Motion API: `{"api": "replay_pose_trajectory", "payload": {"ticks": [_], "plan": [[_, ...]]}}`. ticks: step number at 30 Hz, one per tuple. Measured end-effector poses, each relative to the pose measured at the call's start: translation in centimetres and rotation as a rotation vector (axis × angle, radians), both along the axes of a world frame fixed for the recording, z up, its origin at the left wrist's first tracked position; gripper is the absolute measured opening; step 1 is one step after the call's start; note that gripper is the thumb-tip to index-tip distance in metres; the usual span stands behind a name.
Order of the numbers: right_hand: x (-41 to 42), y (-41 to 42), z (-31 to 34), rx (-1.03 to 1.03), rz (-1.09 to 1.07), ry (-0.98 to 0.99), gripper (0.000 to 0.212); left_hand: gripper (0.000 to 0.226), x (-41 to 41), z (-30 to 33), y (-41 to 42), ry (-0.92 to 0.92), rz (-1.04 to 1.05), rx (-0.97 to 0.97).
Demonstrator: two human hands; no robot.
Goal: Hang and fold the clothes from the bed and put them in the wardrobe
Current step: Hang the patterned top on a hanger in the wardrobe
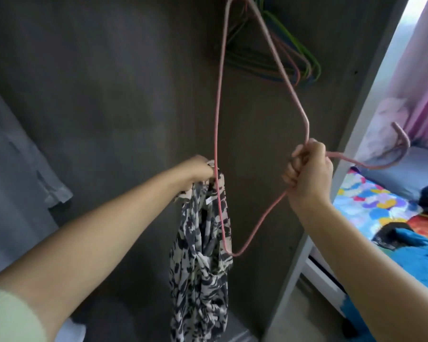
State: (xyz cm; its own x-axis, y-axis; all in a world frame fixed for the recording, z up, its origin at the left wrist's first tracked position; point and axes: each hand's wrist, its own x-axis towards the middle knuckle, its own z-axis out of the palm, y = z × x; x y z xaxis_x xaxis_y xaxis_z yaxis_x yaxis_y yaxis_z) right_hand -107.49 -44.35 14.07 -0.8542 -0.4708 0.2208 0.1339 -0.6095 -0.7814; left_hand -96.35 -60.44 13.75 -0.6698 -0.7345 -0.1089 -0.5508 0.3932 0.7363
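Note:
My right hand (307, 169) grips a pink wire hanger (219, 95) at its neck, with the hook pointing right toward the bed. The hanger is turned on its side, its long bar running up the middle of the view. My left hand (198, 169) holds a black-and-white patterned garment (200, 262) by its top edge, right beside the hanger's long bar. The garment hangs down in a bunch in front of the open wardrobe (109, 82). One lower corner of the hanger sits over the cloth.
Several green, blue and pink hangers (294, 58) hang at the top of the wardrobe. A grey garment (15, 156) hangs at the left. The wardrobe's white side panel (336, 169) stands at the right. Beyond it is a bed (371, 201) with a colourful sheet and dark and blue clothes (410, 240).

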Motion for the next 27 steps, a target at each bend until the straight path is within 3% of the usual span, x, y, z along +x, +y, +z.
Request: {"api": "replay_pose_trajectory", "payload": {"ticks": [4, 7, 11, 14, 17, 21, 27], "plan": [[0.8, 2.7, -1.3, -0.118, 0.004, -0.137, 0.059, 0.017, -0.4, 0.9, 2.4, 0.155, -0.020, 0.393], [1.2, 3.9, -2.9, -0.142, 0.015, -0.114, 0.057, 0.017, 0.7, 2.9, 3.6, 0.243, -0.046, 0.582], [1.5, 4.5, -5.2, -0.054, 0.031, 0.044, 0.043, 0.016, 3.0, 5.9, 4.3, 0.212, -0.071, 0.505], [1.3, 5.0, -6.2, 0.100, 0.042, 0.149, 0.051, 0.019, 4.2, 6.4, 4.0, 0.199, -0.007, 0.429], [0.8, 6.0, -5.8, 0.207, 0.059, 0.214, 0.056, 0.023, 5.3, 4.9, 3.4, 0.224, 0.108, 0.484], [1.3, 7.0, -3.7, 0.105, 0.058, 0.217, 0.050, 0.023, 4.9, 4.0, 4.4, 0.225, 0.102, 0.574], [2.1, 6.8, -1.2, -0.239, 0.145, 0.025, 0.056, 0.032, 3.3, 8.5, 7.7, 0.317, -0.164, 0.586]]}}
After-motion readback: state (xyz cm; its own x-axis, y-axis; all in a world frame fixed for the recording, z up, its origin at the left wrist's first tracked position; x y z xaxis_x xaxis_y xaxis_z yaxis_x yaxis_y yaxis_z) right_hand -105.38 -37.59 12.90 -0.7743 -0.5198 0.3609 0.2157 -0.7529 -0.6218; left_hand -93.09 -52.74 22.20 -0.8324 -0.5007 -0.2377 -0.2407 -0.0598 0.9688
